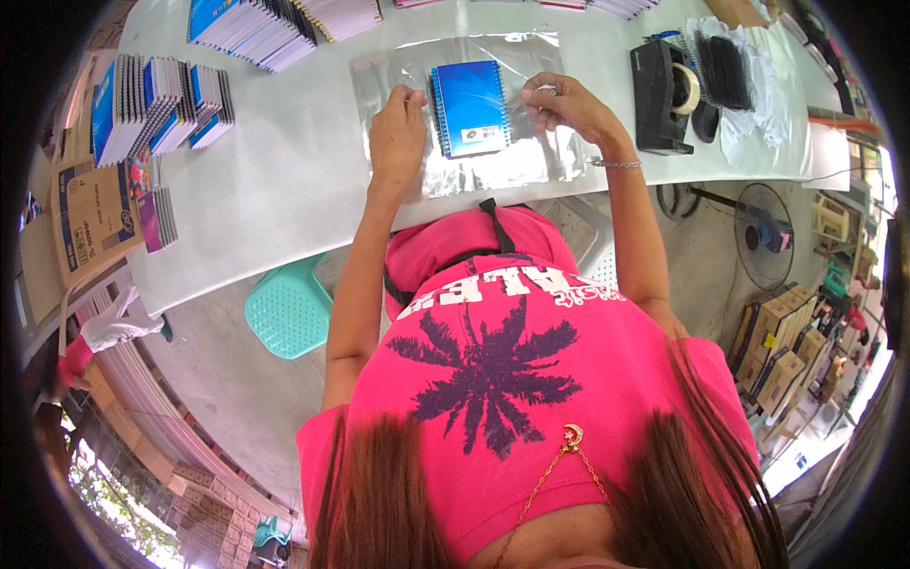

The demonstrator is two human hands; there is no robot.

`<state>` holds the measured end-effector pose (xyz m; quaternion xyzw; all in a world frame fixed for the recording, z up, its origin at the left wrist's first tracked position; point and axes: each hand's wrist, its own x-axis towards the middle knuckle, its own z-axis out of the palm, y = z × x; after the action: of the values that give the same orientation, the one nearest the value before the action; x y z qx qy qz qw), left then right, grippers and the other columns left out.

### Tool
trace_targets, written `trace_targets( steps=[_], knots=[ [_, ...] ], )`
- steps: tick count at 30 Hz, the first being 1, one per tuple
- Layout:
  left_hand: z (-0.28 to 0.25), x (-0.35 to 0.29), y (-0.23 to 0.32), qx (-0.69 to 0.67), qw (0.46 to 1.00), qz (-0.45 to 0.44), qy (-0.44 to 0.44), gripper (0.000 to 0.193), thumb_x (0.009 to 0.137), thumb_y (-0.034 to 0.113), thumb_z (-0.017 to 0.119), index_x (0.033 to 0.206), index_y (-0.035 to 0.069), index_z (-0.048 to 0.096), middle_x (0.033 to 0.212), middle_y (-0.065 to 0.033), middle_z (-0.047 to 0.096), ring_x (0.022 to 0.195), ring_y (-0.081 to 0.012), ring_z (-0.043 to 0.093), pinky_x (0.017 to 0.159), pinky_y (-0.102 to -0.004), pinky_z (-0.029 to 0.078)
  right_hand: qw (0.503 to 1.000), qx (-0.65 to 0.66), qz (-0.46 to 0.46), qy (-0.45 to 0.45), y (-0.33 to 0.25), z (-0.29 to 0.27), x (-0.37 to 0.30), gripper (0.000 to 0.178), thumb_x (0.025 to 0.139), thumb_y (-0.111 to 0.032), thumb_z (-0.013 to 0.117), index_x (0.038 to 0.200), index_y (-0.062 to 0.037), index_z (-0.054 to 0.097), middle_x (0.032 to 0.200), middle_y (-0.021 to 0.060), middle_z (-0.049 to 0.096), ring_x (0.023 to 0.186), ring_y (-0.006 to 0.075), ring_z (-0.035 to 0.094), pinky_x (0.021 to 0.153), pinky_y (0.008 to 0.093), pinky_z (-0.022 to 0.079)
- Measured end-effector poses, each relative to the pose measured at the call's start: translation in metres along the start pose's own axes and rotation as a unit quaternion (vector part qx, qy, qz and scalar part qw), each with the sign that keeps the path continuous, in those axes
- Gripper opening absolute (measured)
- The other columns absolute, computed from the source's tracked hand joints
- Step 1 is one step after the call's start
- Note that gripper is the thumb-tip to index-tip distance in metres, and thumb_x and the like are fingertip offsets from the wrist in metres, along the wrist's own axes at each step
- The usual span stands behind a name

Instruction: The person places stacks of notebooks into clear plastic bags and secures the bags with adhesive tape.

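Note:
A blue spiral-bound notebook (471, 106) with a small white label lies on a clear plastic sheet (431, 180) on the table. My left hand (398, 135) is just left of the notebook, over the sheet, with its fingers curled closed. On the notebook's other side, my right hand (567, 106) is bent inward, thumb and fingers drawn together near the notebook's spiral edge. Both hands are apart from the cover. Whether either one pinches the clear plastic cannot be made out.
Stacks of spiral notebooks (251, 33) stand at the table's far left. A black tape dispenser (661, 104) sits at the right, beside a black brush-like item (725, 71). Below are a green stool (289, 308) and a fan (763, 237). A gloved hand (118, 327) shows at left.

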<state>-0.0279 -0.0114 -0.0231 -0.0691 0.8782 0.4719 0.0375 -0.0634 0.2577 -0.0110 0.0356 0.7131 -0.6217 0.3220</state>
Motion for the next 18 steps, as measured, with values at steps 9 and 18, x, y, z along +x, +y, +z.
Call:
trace_targets(
  steps=[9,18],
  knots=[
    [-0.005,-0.001,0.028,0.055,0.998,-0.015,-0.027,0.033,0.099,0.037,0.044,0.099,0.006,0.056,0.07,-0.0215,0.064,0.076,-0.0427,0.063,0.069,-0.0501,0.045,1.0,-0.004,-0.016,0.007,0.002,0.003,0.01,0.026,0.092,-0.027,0.064,0.096,-0.0024,0.059,0.072,0.0011,0.06,0.059,0.0087,0.058,0.053,0.022,0.047],
    [0.014,-0.001,0.026,0.078,0.997,0.024,-0.011,0.027,0.101,0.034,0.039,0.105,0.01,0.05,0.074,-0.0242,0.064,0.074,-0.0474,0.061,0.062,-0.056,0.045,0.998,0.017,-0.038,0.047,0.0,0.038,0.016,0.022,0.096,-0.025,0.058,0.097,-0.0036,0.056,0.069,0.0013,0.059,0.053,0.0081,0.055,0.049,0.0223,0.045]
  ],
)
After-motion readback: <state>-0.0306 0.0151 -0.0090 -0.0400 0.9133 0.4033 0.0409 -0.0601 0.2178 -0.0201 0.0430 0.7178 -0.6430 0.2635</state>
